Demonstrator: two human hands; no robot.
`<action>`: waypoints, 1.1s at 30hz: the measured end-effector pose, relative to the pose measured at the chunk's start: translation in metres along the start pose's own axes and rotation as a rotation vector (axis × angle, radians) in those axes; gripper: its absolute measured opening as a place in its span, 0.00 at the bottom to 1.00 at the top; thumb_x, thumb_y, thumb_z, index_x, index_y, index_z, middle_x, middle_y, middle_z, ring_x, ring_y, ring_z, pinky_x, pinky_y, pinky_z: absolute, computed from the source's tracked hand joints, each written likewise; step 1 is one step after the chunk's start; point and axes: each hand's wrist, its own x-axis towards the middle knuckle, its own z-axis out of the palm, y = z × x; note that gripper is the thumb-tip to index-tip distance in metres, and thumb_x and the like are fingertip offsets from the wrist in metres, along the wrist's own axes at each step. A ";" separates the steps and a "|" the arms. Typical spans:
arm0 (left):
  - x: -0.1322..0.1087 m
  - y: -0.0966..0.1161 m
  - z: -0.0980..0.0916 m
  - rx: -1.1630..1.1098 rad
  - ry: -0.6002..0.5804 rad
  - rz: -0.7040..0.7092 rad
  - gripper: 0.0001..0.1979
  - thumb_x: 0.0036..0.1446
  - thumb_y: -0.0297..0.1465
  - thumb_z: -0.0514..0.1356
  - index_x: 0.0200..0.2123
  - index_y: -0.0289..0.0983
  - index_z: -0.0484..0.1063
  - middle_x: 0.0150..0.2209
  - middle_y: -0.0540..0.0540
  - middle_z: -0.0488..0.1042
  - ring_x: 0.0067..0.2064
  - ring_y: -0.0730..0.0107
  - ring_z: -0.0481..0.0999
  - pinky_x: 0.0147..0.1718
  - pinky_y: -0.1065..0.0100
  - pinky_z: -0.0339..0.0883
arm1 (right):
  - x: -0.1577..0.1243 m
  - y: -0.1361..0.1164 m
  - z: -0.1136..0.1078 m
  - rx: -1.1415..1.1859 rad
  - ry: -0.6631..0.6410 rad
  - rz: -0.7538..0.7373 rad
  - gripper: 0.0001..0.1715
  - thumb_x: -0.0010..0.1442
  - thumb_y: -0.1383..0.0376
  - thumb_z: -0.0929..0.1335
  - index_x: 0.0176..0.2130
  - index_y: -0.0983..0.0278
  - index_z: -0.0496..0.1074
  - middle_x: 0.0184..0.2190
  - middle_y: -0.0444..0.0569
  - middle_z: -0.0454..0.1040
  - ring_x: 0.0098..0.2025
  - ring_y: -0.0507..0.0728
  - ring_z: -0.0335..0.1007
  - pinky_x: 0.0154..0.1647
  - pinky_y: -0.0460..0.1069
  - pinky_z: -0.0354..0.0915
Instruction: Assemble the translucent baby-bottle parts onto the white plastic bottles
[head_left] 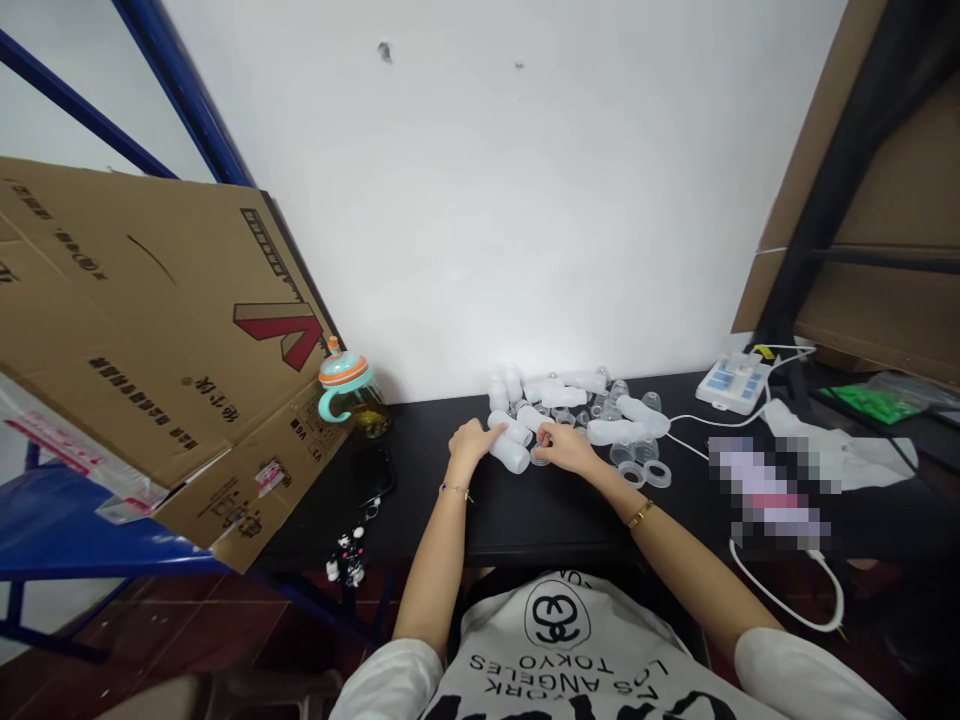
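Note:
Several small white plastic bottles lie in a loose pile on the black table. My left hand is at the pile's near left side, its fingers closed around the end of a white bottle lying on its side. Another white bottle rests just behind it, by my thumb. Just to the right, my right hand has its fingers curled in a pinch; what they hold is hidden. Clear domed caps and clear rings lie right of that hand, beside more white bottles.
A teal-lidded jug and a phone with a beaded charm stand left, near a large cardboard box. At right are a white device, a white cable and a blurred-out purple item. A wall rises behind.

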 end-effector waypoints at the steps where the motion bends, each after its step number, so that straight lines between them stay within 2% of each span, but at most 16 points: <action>1: 0.001 -0.001 0.001 -0.001 0.006 0.008 0.33 0.55 0.63 0.54 0.42 0.39 0.73 0.38 0.39 0.82 0.47 0.50 0.81 0.41 0.62 0.69 | 0.000 0.000 0.000 0.001 0.001 0.000 0.07 0.51 0.65 0.72 0.33 0.61 0.72 0.33 0.42 0.77 0.35 0.53 0.71 0.31 0.45 0.53; 7: 0.003 -0.003 0.006 -0.019 0.019 0.041 0.35 0.53 0.63 0.57 0.49 0.41 0.71 0.45 0.40 0.82 0.48 0.52 0.81 0.43 0.64 0.67 | 0.000 0.001 0.001 0.008 0.001 -0.016 0.07 0.51 0.66 0.72 0.34 0.61 0.72 0.34 0.42 0.78 0.34 0.53 0.71 0.31 0.45 0.53; 13: 0.001 -0.003 0.005 -0.015 0.062 0.075 0.32 0.54 0.59 0.60 0.50 0.41 0.72 0.52 0.37 0.78 0.55 0.47 0.77 0.45 0.63 0.66 | -0.001 0.002 0.002 0.033 0.016 -0.053 0.07 0.51 0.67 0.72 0.33 0.61 0.72 0.34 0.43 0.78 0.34 0.54 0.71 0.31 0.45 0.54; 22: -0.001 -0.001 0.003 -0.043 0.064 0.110 0.27 0.53 0.55 0.63 0.47 0.43 0.74 0.49 0.41 0.80 0.51 0.53 0.78 0.45 0.65 0.66 | 0.004 0.010 0.008 0.041 0.009 -0.094 0.08 0.52 0.67 0.73 0.35 0.62 0.72 0.35 0.43 0.78 0.37 0.54 0.72 0.33 0.46 0.57; 33: 0.003 -0.003 0.006 -0.074 0.073 0.140 0.22 0.55 0.52 0.64 0.46 0.43 0.74 0.46 0.45 0.81 0.50 0.56 0.79 0.43 0.66 0.65 | 0.005 0.013 0.010 0.045 0.013 -0.136 0.10 0.52 0.67 0.73 0.37 0.61 0.75 0.38 0.45 0.78 0.40 0.56 0.73 0.39 0.47 0.61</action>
